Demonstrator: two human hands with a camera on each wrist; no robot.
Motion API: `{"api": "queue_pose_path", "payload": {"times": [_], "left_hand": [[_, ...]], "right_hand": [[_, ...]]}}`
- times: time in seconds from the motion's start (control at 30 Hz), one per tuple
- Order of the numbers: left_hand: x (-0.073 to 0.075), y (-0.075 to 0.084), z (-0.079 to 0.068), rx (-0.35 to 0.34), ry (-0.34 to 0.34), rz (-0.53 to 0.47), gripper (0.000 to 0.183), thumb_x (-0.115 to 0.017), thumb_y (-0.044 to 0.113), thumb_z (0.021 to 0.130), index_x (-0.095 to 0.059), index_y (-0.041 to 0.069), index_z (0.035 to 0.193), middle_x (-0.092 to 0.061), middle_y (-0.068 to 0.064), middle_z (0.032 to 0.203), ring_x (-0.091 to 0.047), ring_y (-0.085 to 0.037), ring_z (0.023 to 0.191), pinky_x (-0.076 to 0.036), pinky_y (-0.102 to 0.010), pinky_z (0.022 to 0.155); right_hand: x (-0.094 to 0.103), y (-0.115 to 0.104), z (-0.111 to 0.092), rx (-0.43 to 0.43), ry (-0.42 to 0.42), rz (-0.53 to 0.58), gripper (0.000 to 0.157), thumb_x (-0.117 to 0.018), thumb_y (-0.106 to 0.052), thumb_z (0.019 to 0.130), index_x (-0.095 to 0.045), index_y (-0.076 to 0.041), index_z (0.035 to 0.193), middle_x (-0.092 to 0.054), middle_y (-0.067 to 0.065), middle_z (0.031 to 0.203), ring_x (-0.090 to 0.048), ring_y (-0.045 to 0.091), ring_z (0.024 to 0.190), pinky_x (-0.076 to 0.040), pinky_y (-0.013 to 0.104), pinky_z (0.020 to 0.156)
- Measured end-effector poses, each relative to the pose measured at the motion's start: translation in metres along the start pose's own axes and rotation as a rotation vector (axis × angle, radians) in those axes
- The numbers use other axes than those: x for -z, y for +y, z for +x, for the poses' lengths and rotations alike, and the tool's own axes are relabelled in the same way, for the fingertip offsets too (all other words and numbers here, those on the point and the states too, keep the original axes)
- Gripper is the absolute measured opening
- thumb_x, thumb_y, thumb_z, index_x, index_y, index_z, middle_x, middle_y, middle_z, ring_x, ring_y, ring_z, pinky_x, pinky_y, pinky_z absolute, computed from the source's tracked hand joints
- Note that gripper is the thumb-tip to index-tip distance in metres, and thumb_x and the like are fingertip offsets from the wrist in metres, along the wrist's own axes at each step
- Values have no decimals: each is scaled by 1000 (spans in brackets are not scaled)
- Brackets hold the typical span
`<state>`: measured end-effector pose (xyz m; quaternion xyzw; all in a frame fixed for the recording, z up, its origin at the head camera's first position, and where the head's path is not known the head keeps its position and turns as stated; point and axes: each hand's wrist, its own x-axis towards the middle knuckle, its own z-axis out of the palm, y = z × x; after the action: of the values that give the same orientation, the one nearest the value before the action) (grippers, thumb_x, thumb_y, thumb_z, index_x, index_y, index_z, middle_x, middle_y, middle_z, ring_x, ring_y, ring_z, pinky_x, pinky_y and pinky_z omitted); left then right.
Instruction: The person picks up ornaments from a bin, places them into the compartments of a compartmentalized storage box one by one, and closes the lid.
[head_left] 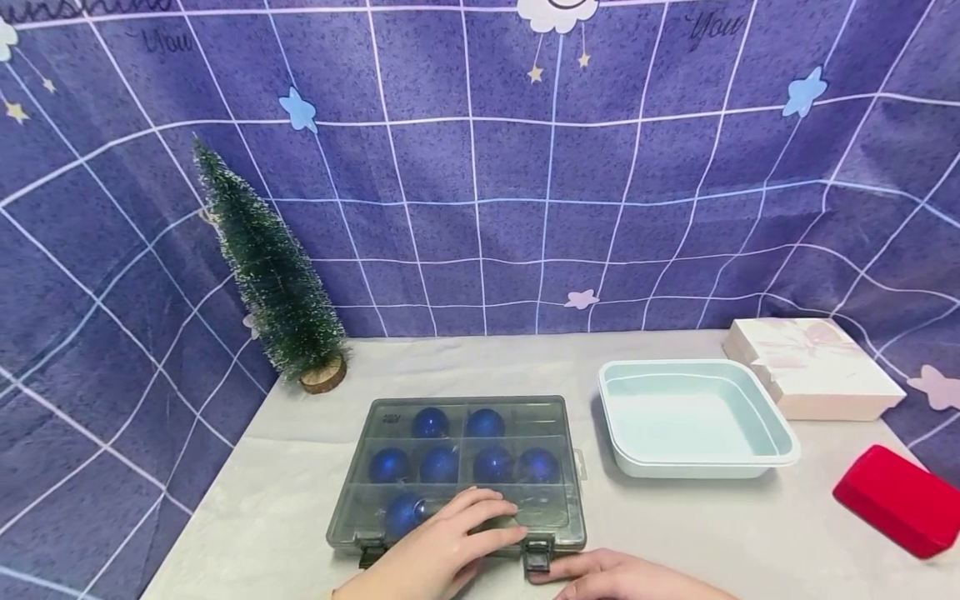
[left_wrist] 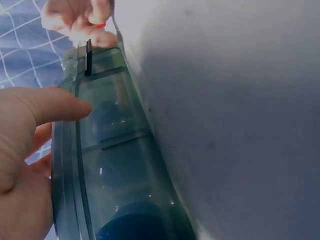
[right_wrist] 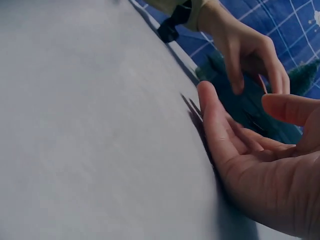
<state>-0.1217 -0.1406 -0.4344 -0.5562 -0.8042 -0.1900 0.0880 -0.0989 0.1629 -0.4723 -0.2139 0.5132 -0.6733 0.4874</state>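
A dark translucent case (head_left: 457, 408) with a see-through divided lid lies on the table, several blue bauble balls (head_left: 485, 422) inside it. My left hand (head_left: 457, 537) rests on the lid near the front edge, fingers spread; in the left wrist view its thumb (left_wrist: 65, 105) lies over the case's front rim. At the front right corner is a black latch (head_left: 537, 557), also seen as a thin dark latch (left_wrist: 89, 57) in the left wrist view. My right hand (head_left: 600, 575) has its fingertips right at that latch, fingers loosely extended. Another latch (head_left: 372, 552) is at the front left, partly behind the left forearm.
A small frosted Christmas tree (head_left: 270, 275) on a wooden base stands back left. Right of the case sits a pale blue plastic tray (head_left: 697, 471). Beyond it are a white and pink box (head_left: 817, 367) and a red velvet-looking box (head_left: 900, 500). A blue gridded cloth (head_left: 510, 167) hangs behind.
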Motion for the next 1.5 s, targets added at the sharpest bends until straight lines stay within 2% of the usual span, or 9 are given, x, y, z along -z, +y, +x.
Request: {"api": "queue_pose_path", "payload": {"times": [0.17,0.47,0.6,0.7,0.83,1.0,1.1,1.3,1.5], "left_hand": [[-3,-1,0,5,-31,3,71,-82,5,86,-52,22,148,-48,-1,149,-43,-23,138,-44,-40,107],[-5,0,1,-9,-47,91,68,-82,7,83,-55,18,145,-52,-2,145,-47,-23,135,-43,-43,108],[-6,7,1,-25,-36,236,62,-81,16,84,-59,14,142,-57,-5,142,-52,-23,131,-45,-38,105],[-8,13,1,-15,-31,306,59,-78,23,88,-58,13,142,-57,-5,143,-53,-23,131,-46,-35,103],[-8,15,0,14,-47,298,58,-77,23,90,-57,14,144,-56,-4,145,-52,-21,133,-46,-33,103],[-9,13,-1,23,-55,255,59,-78,20,90,-57,14,144,-55,-4,146,-51,-21,134,-46,-32,103],[-9,13,-2,23,-50,257,59,-78,19,89,-57,13,145,-55,-4,146,-51,-21,134,-46,-31,103],[-6,13,-2,27,-46,230,61,-78,17,89,-57,13,145,-56,-5,145,-52,-22,133,-48,-32,102],[-4,14,0,12,-55,238,63,-80,17,87,-56,12,146,-57,-7,144,-53,-23,132,-49,-33,101]], "right_hand": [[-2,0,5,-14,-81,74,51,-33,-15,109,-33,8,155,-40,14,157,-57,6,118,-45,23,99],[-1,3,5,74,-168,92,54,-31,-11,109,-18,9,158,-66,-5,127,-58,10,120,-45,29,102],[-2,5,3,173,-191,24,55,-29,-11,111,-12,10,158,-65,-2,131,-58,13,123,-45,30,103],[-3,4,3,256,-167,-117,62,-39,-19,112,-11,13,157,-66,2,132,-60,13,120,-47,31,102],[-9,-2,4,310,-15,-386,65,-60,-17,104,-29,17,150,-71,4,120,-66,10,108,-52,29,94],[-20,-11,6,389,260,-860,32,-71,-11,95,-66,7,121,-72,-10,86,-62,-6,74,-52,17,66],[-28,-14,11,473,448,-1125,8,-75,-14,92,-70,-10,97,-59,-21,72,-47,-13,62,-43,11,55],[-36,-20,22,624,734,-1427,33,-89,-17,75,-67,-23,99,-54,-20,92,-46,-2,80,-45,19,64],[-30,-21,29,682,796,-1542,44,-95,-19,68,-68,-22,103,-55,-16,103,-49,5,89,-47,25,74]]}}
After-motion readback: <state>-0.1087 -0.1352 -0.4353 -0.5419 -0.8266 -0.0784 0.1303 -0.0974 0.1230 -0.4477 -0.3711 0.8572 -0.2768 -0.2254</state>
